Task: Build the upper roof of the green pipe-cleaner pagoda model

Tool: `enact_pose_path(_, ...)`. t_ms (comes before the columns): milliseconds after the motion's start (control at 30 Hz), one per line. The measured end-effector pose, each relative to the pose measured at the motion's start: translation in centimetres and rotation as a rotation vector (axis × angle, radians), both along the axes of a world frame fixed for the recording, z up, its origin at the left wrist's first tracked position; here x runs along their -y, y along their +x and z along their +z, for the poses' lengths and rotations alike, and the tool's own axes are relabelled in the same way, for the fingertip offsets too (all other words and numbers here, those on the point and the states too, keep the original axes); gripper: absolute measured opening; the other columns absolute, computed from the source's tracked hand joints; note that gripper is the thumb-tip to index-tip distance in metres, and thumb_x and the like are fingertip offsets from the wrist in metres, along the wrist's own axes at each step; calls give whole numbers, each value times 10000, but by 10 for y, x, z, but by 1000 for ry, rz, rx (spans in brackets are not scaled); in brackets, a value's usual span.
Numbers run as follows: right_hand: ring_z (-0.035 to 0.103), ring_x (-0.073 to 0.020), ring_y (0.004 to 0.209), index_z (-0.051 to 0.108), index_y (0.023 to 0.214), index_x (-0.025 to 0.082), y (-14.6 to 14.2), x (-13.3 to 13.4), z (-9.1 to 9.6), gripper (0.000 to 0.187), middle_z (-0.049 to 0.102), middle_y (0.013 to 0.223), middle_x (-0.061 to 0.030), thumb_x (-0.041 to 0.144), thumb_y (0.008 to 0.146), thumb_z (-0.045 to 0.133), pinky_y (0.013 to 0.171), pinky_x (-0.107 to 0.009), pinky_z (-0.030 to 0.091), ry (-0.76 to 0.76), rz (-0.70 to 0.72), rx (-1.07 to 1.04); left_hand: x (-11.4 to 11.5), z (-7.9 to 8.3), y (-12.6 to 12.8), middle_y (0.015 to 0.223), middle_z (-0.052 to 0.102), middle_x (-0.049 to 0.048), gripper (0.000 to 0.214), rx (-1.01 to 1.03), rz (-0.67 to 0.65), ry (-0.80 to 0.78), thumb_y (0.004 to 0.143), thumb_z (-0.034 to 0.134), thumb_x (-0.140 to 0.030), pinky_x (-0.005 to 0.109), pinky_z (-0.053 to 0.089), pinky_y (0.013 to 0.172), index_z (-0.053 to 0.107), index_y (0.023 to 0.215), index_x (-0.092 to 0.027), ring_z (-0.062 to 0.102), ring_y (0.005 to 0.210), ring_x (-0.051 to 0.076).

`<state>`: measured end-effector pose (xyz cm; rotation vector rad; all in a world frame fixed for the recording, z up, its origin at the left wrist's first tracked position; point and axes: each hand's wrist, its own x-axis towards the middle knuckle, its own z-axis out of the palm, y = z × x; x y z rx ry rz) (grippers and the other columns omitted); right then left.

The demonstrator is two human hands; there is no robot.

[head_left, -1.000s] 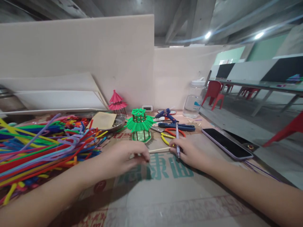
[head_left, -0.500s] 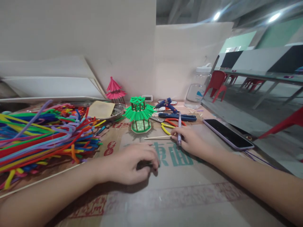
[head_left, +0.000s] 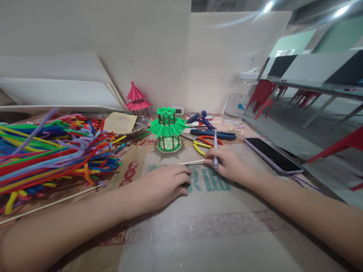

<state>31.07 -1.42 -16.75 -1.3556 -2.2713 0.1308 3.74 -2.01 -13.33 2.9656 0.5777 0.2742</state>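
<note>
Thin stick partly behind right fingers

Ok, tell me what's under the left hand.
Under the left hand is the printed work surface, whose green characters show beside it. The hand hides whatever lies directly beneath; whether the thin stick reaches under it cannot be told.

a worktop printed in red and green carries a heap of coloured fuzzy stems at left of frame, a thin stick at lower left, a green model pavilion at centre, pliers and a blue glue gun right of centre, and a phone at right.
</note>
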Motion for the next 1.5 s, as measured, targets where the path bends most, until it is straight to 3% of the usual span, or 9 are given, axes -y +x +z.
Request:
enact_pose_path(100, 596, -279, 921, 680, 1038, 181, -1, 4, 0, 222, 684, 958, -133, 366, 962, 584, 798, -377, 450, 56, 12, 46, 4, -5, -10, 1207, 707, 144, 227, -13, 12, 127, 976, 611, -333, 472, 562, 949, 706, 1049, -141, 671, 1113, 314)
enact_pose_path(233, 575, -289, 1049, 686, 1113, 202, -9, 9, 0, 224, 660, 1074, -139, 334, 984, 558, 896, -406, 447, 88, 120, 69, 18, -12, -24, 1228, 713, 175, 313, -36, 42, 195, 1034, 458, -259, 450, 602, 888, 681, 1184, -100, 703, 1057, 303)
enact_pose_path(367, 570, -275, 994, 697, 1149, 212, -25, 13, 3, 268, 644, 1024, -126, 378, 986, 564, 838, -380, 450, 22, 195, 126, 23, -23, -28, 1352, 668, 149, 342, 4, -10, 175, 1037, 413, -182, 410, 571, 990, 635, 1286, -108, 665, 1179, 270)
enact_pose_path(500, 572, -229, 892, 713, 1103, 220, -40, 10, 5, 206, 654, 942, -92, 259, 977, 554, 762, -326, 432, -57, 216, 129, 22, -26, -25, 1339, 683, 115, 342, 51, -56, 161, 1035, 401, -159, 372, 547, 1023, 655, 1260, -123, 643, 1208, 241)
enact_pose_path(633, 577, -207, 839, 720, 982, 200, -42, 4, 2, 178, 659, 888, -77, 199, 968, 542, 721, -302, 416, -81, 190, 91, 29, -23, -24, 1237, 730, 142, 372, 24, 21, 271, 1046, 370, -218, 430, 585, 882, 694, 1192, -107, 699, 1043, 283)
enact_pose_path(700, 581, -210, 836, 723, 974, 194, -39, 4, 1, 189, 656, 888, -83, 200, 973, 534, 717, -301, 416, -69, 199, 86, 34, -19, -25, 1261, 718, 164, 395, -64, 68, 300, 1049, 359, -239, 408, 594, 753, 666, 1258, -104, 733, 890, 261)
enact_pose_path(800, 587, -213, 831, 735, 1045, 189, -34, 6, 0, 216, 648, 887, -91, 203, 983, 528, 712, -301, 417, -54, 215, 68, 42, -13, -27, 1389, 641, 196, 479, -251, 77, 301, 970, 393, -113, 355, 572, 618, 534, 1427, -94, 754, 791, 232)
enact_pose_path(933, 561, -201, 793, 747, 1082, 178, -33, 7, -1, 232, 630, 861, -86, 175, 975, 541, 695, -296, 406, -30, 262, 35, 44, -6, -29, 1493, 554, 192, 662, -362, 65, 281, 838, 431, -30, 327, 564, 590, 443, 1494, -116, 759, 789, 223)
enact_pose_path(1500, 571, -197, 787, 742, 1025, 175, -39, 12, 2, 256, 617, 868, -88, 78, 913, 532, 671, -289, 428, -26, 313, 44, 44, -3, -22, 1460, 586, 188, 489, -311, 96, 321, 926, 404, -141, 321, 517, 445, 567, 1388, -142, 715, 587, 210)
